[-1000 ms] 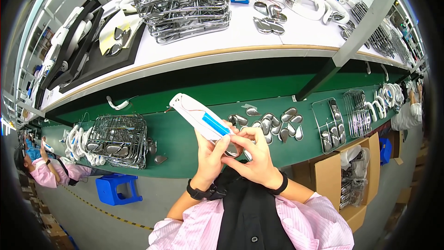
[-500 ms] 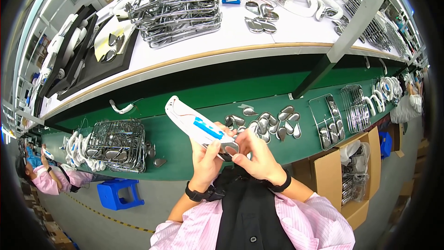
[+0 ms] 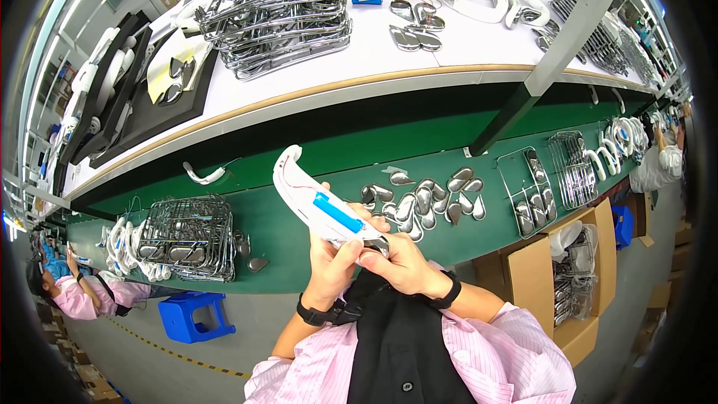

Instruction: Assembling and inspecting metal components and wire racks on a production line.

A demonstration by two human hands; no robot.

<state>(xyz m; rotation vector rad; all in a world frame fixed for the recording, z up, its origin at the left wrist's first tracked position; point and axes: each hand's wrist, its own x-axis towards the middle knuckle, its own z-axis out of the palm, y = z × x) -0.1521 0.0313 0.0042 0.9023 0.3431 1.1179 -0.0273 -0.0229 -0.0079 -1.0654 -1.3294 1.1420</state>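
Observation:
In front of my chest, my left hand (image 3: 329, 263) is closed round a curved white plastic shell (image 3: 295, 188). A blue cylindrical battery (image 3: 338, 213) and a thin red wire lie along the shell's open inside. At its lower end sits a chrome teardrop-shaped cover (image 3: 379, 245), partly hidden by fingers. My right hand (image 3: 404, 263) is closed on this cover, its thumb pressed at the end beside my left thumb. Beyond my hands, several loose chrome teardrop covers (image 3: 424, 200) lie on the green bench (image 3: 288, 254).
Wire racks (image 3: 191, 236) with chrome parts stand on the bench at left, beside white curved shells (image 3: 123, 247). Another rack (image 3: 529, 206) stands at right. Above runs a white shelf (image 3: 389, 78) with a post (image 3: 535, 78). An open carton (image 3: 531, 284) and blue stool (image 3: 196, 316) flank me.
My right hand has moved in to the shell's lower end, and its thumb now meets my left thumb. The shell has turned slightly, and less of the chrome cover's face shows.

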